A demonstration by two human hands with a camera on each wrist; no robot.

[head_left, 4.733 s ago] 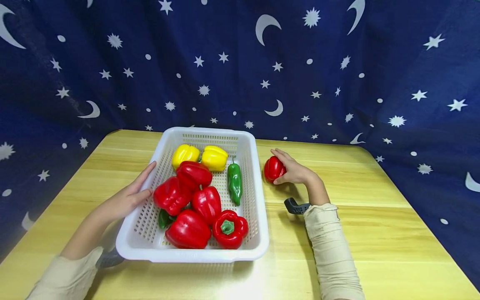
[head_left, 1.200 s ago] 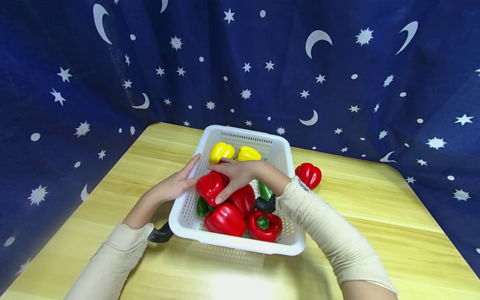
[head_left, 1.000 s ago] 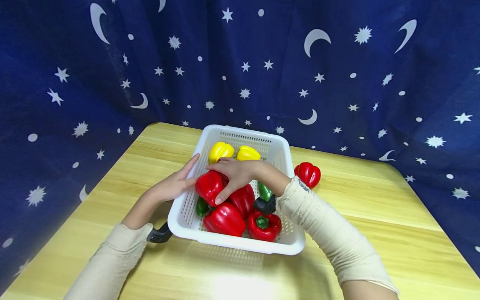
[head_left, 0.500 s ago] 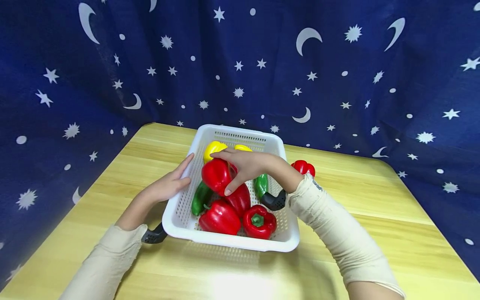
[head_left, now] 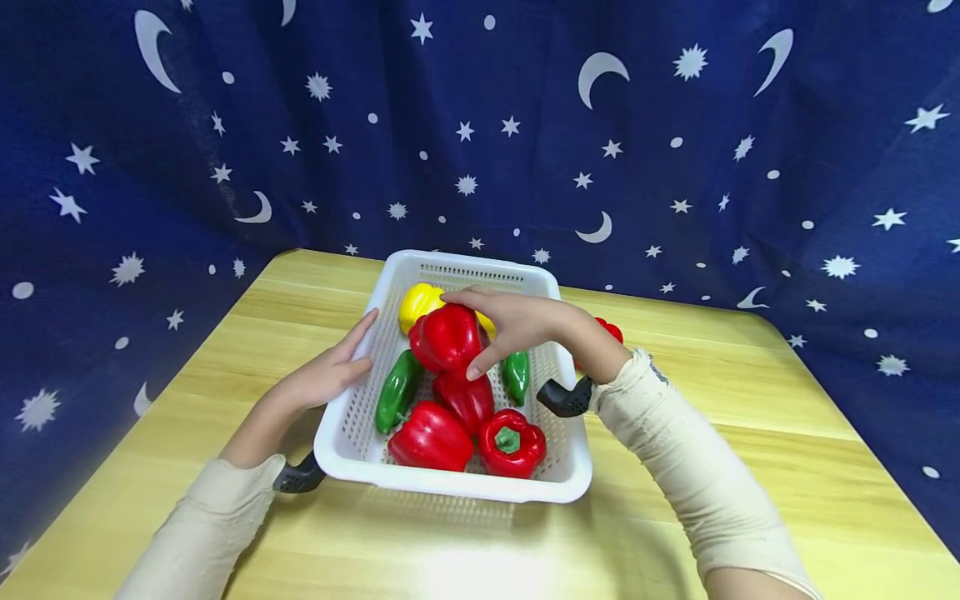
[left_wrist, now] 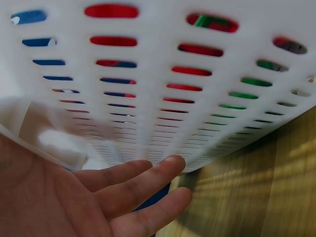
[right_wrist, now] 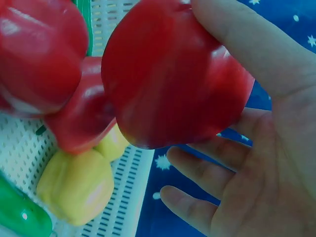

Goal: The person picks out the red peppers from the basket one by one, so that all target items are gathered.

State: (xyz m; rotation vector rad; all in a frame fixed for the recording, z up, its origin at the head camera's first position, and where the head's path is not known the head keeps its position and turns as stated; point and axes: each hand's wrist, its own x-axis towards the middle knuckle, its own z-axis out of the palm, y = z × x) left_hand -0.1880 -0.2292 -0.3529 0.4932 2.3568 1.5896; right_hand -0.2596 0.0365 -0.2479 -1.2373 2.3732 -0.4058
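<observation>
My right hand (head_left: 517,325) grips a red bell pepper (head_left: 447,337) between thumb and fingers, raised over the basket's contents. In the right wrist view the pepper (right_wrist: 168,79) lies against the thumb and some lower fingers stand free. My left hand (head_left: 322,371) rests along the left side of the white perforated basket (head_left: 450,483), its fingers extended. The left wrist view shows those fingers beside the slotted wall (left_wrist: 148,94). Below the held pepper lie another red pepper (head_left: 465,400), a red one on its side (head_left: 431,437) and one with its green stem up (head_left: 512,446).
A long green pepper (head_left: 399,390) lies along the basket's left side, another green one (head_left: 516,375) on the right. Yellow bell peppers (head_left: 418,306) sit at the back, partly hidden. Right of the basket, a red pepper (head_left: 611,329) on the wooden table (head_left: 720,375) shows behind my forearm.
My right hand has left the red pepper on the table and lifted another inside the basket, shifting it right and back, uncovering the left green pepper. My left hand has stayed at the basket.
</observation>
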